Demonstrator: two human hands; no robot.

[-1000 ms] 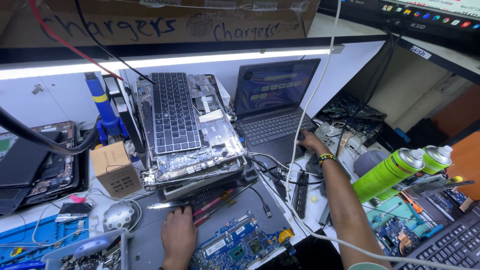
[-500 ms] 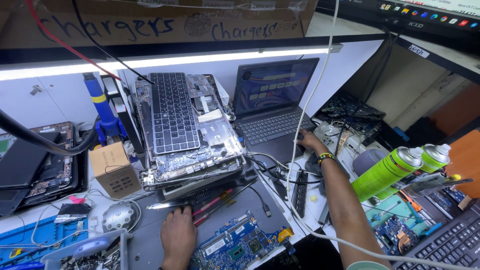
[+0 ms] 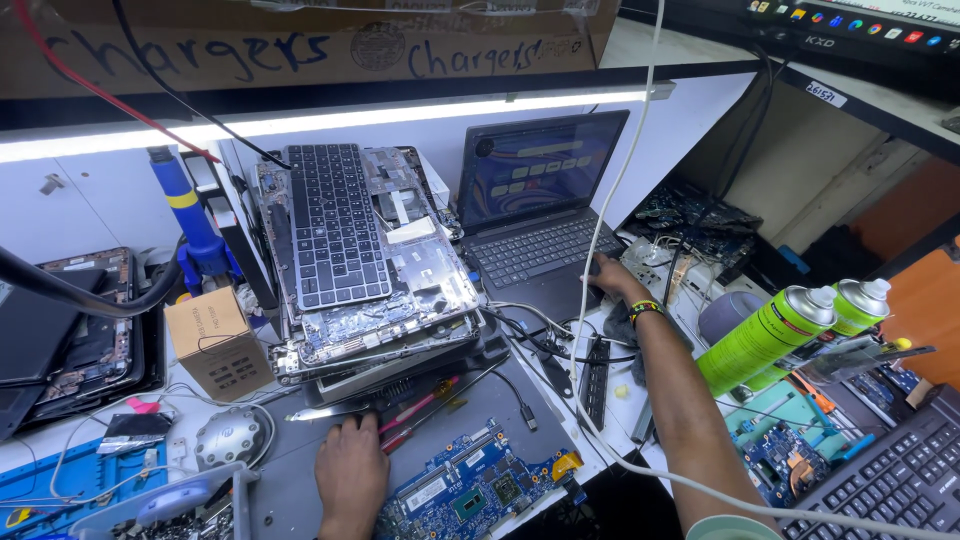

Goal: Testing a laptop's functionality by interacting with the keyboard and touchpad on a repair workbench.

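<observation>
Reaching across a crowded repair tabletop (image 3: 520, 400), with one hand at the open laptop and the other flat by a bare circuit board.

Right hand (image 3: 612, 282) rests, fingers curled, at the near right corner of the open laptop (image 3: 535, 215); whether it grips anything I cannot tell. Left hand (image 3: 350, 470) lies palm down and empty on the grey mat, just left of the blue circuit board (image 3: 470, 490). I judge the leaning stack of laptop shells (image 3: 360, 260) could slide onto that hand, the white cable (image 3: 600, 260) crossing the right forearm could snag, and the green spray cans (image 3: 775, 335) sit near that elbow.
</observation>
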